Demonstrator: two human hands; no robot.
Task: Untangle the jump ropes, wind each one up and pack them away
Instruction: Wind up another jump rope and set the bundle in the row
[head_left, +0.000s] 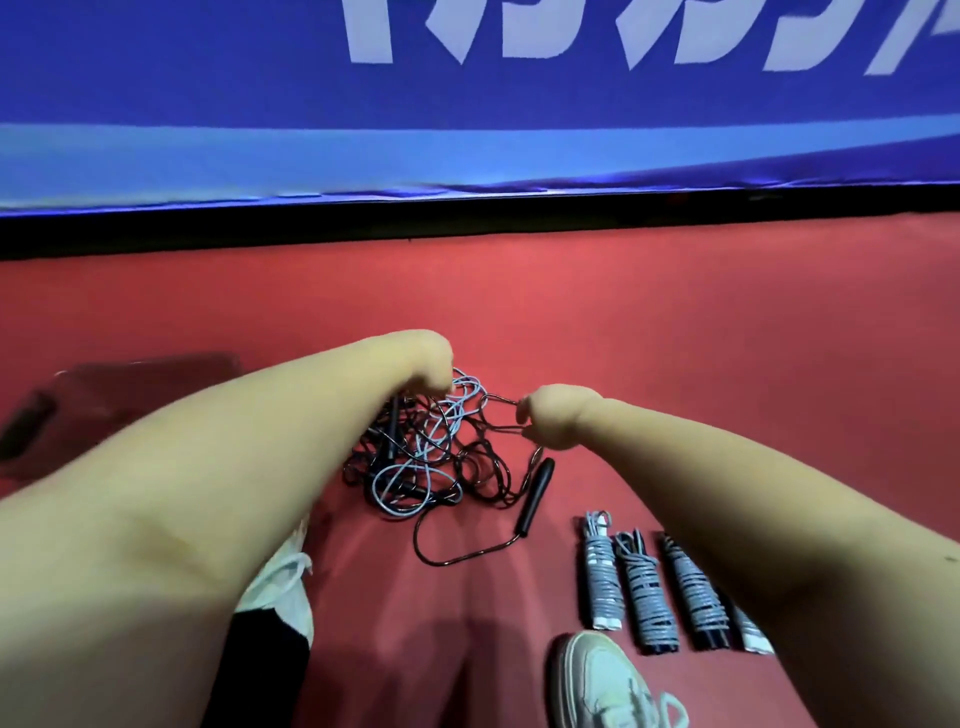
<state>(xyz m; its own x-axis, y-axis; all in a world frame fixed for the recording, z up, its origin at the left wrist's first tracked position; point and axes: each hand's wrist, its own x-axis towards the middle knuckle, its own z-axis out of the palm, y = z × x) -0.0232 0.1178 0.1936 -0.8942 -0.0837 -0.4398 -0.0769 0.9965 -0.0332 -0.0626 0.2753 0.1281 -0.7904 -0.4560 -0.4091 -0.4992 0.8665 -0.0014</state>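
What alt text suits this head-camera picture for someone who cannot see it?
Two hands work at a tangle of black and pale blue jump ropes on a red floor: the left hand grips strands, the right hand pinches a black loop. A black handle lies beside it, and four wound ropes lie in a row near a white shoe.

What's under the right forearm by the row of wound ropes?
A fourth wound rope, only its near white-tipped end showing; the right forearm covers the rest. Three more wound ropes lie beside it on the red floor.
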